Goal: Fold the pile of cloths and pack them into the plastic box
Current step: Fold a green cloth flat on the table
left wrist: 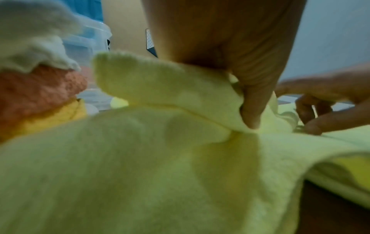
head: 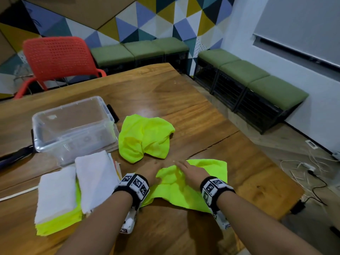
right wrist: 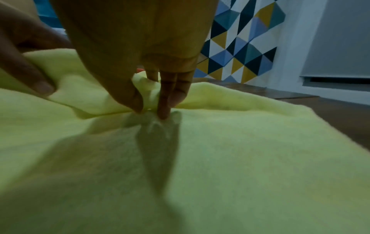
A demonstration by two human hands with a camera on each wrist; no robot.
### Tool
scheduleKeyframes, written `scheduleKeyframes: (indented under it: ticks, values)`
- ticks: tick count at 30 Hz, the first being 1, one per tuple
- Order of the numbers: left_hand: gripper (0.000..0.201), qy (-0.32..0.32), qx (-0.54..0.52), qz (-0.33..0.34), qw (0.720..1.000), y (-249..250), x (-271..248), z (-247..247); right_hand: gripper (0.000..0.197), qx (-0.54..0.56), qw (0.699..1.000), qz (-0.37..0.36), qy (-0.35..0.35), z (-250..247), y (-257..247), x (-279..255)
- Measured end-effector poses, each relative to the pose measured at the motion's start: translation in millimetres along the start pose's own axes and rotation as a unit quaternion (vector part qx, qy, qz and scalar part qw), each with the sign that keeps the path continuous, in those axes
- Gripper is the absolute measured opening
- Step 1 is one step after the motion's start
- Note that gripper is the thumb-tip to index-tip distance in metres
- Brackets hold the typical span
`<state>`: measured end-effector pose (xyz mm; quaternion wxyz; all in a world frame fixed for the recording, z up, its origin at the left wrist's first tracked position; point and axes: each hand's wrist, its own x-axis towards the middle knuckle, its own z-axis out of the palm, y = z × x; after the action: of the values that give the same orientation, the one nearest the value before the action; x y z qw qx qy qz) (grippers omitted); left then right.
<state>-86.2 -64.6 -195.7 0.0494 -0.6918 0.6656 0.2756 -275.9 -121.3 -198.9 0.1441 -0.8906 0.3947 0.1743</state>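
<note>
Both hands are down on a yellow-green cloth (head: 185, 188) spread at the near middle of the wooden tabletop (head: 184, 100). The left hand (head: 153, 172) pinches a raised fold of that cloth between thumb and fingers, which the left wrist view shows clearly with the cloth's corner standing up beside the thumb. The right hand (head: 191, 172) sits just right of it, its thumb and fingertips (right wrist: 164, 114) pressed together on a bunched ridge of the same cloth. Beyond the hands, a 2nd yellow-green cloth (head: 145, 138) lies crumpled and unfolded, apart from the one being worked. To the left stands the clear plastic box (head: 73, 126), open at the top; I cannot tell whether anything lies inside it. Nearer than the box, on the left, are 2 folded white cloths (head: 77, 184) side by side, resting on folded yellow-green ones (head: 57, 224) that stick out beneath them. A red chair (head: 58, 57) stands at the far left side of the tabletop.
</note>
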Motion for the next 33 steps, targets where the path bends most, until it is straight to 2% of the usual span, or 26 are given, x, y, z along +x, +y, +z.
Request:
scheduleKeyframes:
  ticks: [2,4,6,8,10,12,13,15,17,19,21,22,23,24,28,33]
  values:
    - [0.056,0.026,0.009,-0.011,1.000,2.1,1.0,-3.6,0.056,0.009,0.999,0.034,-0.007,-2.1,0.6,0.8]
    - [0.054,0.026,0.038,-0.042,0.998,3.8,-1.8,-11.3,0.039,-0.013,0.997,0.078,0.009,-9.8,9.0,-0.1]
    - [0.051,0.026,0.079,-0.076,0.994,-0.1,-2.4,-21.1,0.035,-0.054,0.992,0.110,0.023,-18.3,22.6,-2.6]
    - [0.047,0.044,0.077,-0.111,0.990,-4.7,-3.8,-31.9,0.039,-0.071,0.987,0.138,0.049,-25.5,38.9,-6.6]
    - [0.049,0.123,0.018,-0.165,0.978,-9.0,-4.4,-39.3,0.045,-0.049,0.978,0.185,0.081,-31.2,54.8,-11.7]
    - [0.064,0.213,-0.076,-0.220,0.949,-11.5,-7.7,-41.9,0.045,-0.008,0.971,0.217,0.096,-33.3,64.0,-17.4]
    - [0.069,0.227,-0.116,-0.240,0.937,-12.7,-8.6,-40.7,0.042,0.002,0.973,0.210,0.095,-31.0,64.9,-19.5]
    - [0.069,0.202,-0.119,-0.267,0.935,-12.9,-11.9,-34.6,0.033,0.009,0.986,0.154,0.069,-24.2,58.4,-24.3]
    - [0.058,0.195,-0.025,-0.246,0.949,-13.9,-13.6,-23.3,0.034,0.012,0.997,0.081,0.006,-17.3,40.8,-29.4]
    - [0.046,0.196,0.036,-0.133,0.971,-9.4,-15.5,-11.0,0.042,0.008,0.999,0.023,-0.033,-9.9,18.5,-31.9]
    - [0.046,0.099,0.050,-0.014,0.994,-3.3,-15.3,6.8,0.053,0.004,0.999,-0.008,-0.049,-0.4,-3.4,-32.8]
    - [0.051,0.035,0.065,0.014,0.997,0.1,-17.3,14.8,0.059,-0.001,0.998,-0.013,-0.058,5.5,-13.0,-33.0]
    - [0.057,-0.005,0.085,0.018,0.996,2.3,-19.8,21.1,0.064,-0.008,0.998,-0.010,-0.066,11.3,-21.0,-33.3]
    - [0.060,-0.017,0.097,0.010,0.995,2.9,-21.1,26.3,0.066,-0.015,0.998,-0.001,-0.066,16.3,-27.1,-34.0]
    - [0.050,0.026,0.132,-0.024,0.991,0.5,-27.3,31.6,0.044,-0.025,0.997,0.069,-0.021,26.3,-36.2,-39.8]
    - [0.032,0.035,0.178,-0.142,0.973,-6.1,-37.0,24.6,0.034,-0.028,0.987,0.153,-0.028,28.5,-10.5,-55.6]
